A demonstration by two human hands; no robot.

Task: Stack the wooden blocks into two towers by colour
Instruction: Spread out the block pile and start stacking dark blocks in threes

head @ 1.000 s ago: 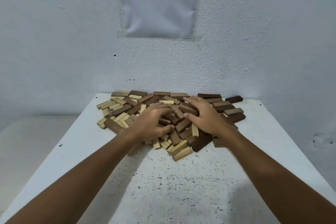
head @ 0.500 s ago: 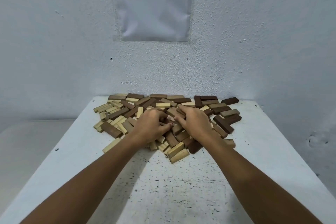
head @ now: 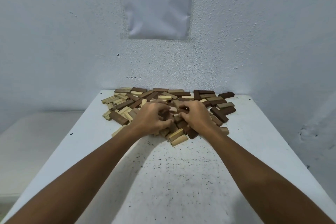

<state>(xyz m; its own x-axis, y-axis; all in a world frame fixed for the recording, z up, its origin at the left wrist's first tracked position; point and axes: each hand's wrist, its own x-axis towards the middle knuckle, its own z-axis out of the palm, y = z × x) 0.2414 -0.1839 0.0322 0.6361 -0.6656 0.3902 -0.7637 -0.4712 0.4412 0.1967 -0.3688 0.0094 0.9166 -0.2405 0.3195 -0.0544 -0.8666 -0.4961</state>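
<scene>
head view: i see a heap of wooden blocks point(head: 163, 100) lying loose on the far half of the white table point(head: 181, 178), right up against the wall point(head: 54, 42). light and dark pieces are mixed together in the heap, lying flat at all angles; nothing stands as a tower. a cluster of dark blocks point(head: 220, 112) sits at the right edge of the heap, a group of pale blocks point(head: 114, 101) at the left edge, and two pale blocks point(head: 179, 137) lie at the near edge, between the wrists

both arms reach forward over the table into the middle of the heap. my left hand point(head: 151, 118) lies on the blocks with its fingers curled down among them; motion blur hides the tips, so i cannot tell whether it has hold of a piece. my right hand point(head: 195, 116) sits just beside it, fingers bent likewise into the pile, and i cannot tell if it grips anything either. the two hands nearly meet at the fingertips

a printed sheet of paper point(head: 158, 5) hangs on the wall above the table
</scene>
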